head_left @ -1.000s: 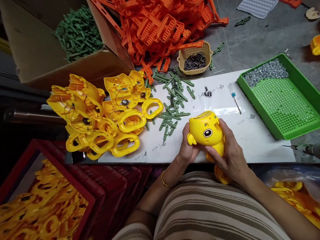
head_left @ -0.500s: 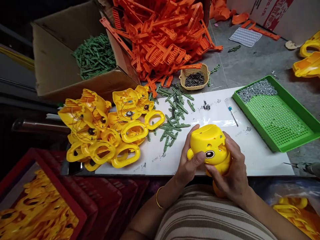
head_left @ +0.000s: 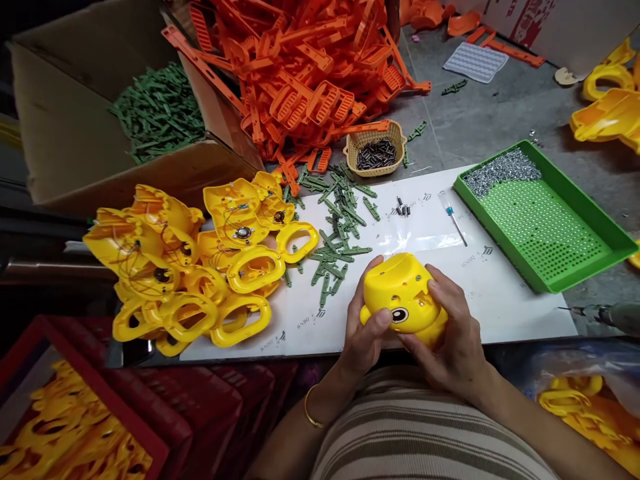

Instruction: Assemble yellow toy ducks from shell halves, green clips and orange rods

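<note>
**Yellow toy gripped between two bare hands at a crowded bench**

Nearest me, as I watch from afar, a striped shirt (head_left: 425, 443) fills the foreground, with a bangle (head_left: 310, 407) on the left wrist. Beyond it, over the bench's near edge, both hands are clamped on one yellow toy (head_left: 403, 297). I see the left hand (head_left: 366, 337) wrapped around its left side, thumb beside the printed eye (head_left: 399, 315); the right hand (head_left: 457, 340) grips the opposite flank, fingers up by the head, thumb lower down. The long axis slants: head forward and to the left, body back toward the lap and to the right. I judge that slant the relation to mind; both hands touch the toy, so neither is nearer.

A red crate (head_left: 177, 433) stands lower left, a bag (head_left: 590, 363) of yellow parts lower right. On the white sheet (head_left: 505, 307) I find heaped shells (head_left: 200, 273) at left, green clips (head_left: 327, 252) mid-bench, a few dark cylinders (head_left: 403, 209) and a blue-collared tool (head_left: 450, 211). A thin-tipped driver (head_left: 607, 317) pokes in at right, near the green tray (head_left: 565, 230) of silver screws (head_left: 505, 172). Farther off sit a small basket (head_left: 376, 172), an open carton (head_left: 90, 183) and an orange pile (head_left: 305, 87).
</note>
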Available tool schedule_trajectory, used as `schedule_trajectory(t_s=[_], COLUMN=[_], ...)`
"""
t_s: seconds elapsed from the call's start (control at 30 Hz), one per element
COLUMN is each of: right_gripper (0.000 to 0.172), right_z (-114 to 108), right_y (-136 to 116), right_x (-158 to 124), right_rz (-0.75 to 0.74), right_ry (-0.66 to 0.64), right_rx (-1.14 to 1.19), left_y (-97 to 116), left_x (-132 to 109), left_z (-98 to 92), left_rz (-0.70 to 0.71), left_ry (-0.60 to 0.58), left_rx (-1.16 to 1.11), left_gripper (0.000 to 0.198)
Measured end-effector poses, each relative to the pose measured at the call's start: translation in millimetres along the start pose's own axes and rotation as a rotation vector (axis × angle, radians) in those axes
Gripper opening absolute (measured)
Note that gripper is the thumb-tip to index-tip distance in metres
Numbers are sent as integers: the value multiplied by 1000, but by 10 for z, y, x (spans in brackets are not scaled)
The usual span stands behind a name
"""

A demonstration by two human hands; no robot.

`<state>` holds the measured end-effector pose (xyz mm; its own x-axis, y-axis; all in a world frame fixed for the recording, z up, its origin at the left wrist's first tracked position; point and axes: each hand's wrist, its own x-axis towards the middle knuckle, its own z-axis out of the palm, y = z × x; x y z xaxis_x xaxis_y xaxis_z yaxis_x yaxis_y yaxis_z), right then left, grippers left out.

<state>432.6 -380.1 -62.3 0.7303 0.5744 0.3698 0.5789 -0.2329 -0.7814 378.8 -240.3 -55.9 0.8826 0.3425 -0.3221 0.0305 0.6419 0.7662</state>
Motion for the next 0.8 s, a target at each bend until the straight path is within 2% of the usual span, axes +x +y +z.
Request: schedule_trajectory(t_s=[0.07, 0.27, 0.4, 0.5, 0.6, 0.7, 0.8], right_gripper=[84, 97, 97, 88, 77, 76, 76], right_z=[-18, -66, -84, -114, -139, -144, -173], right_y=[-13, -59, 12, 71, 77, 40, 15], right_x=[19, 63, 119, 196, 226, 196, 177], right_rz=[15, 268, 410, 544, 677, 680, 632], right_ry=[-11, -242, -347, -351, -350, -281, -244], right_rx=[-3, -21, 187, 421, 611, 622, 574], left_y=[25, 55, 35, 59, 148, 236, 265], left_x=[-19, -50, -25, 32, 79, 77, 41], left_z=[2, -60, -146, -220, -281, -295, -261], left_rz=[-19, -47, -70, -64, -142, -237, -199], left_ry=[1, -17, -31, -85, -152, -186, -152], left_rx=[21, 33, 74, 114, 228, 344, 413], left_gripper=[86, 83, 82, 85, 83, 92, 92])
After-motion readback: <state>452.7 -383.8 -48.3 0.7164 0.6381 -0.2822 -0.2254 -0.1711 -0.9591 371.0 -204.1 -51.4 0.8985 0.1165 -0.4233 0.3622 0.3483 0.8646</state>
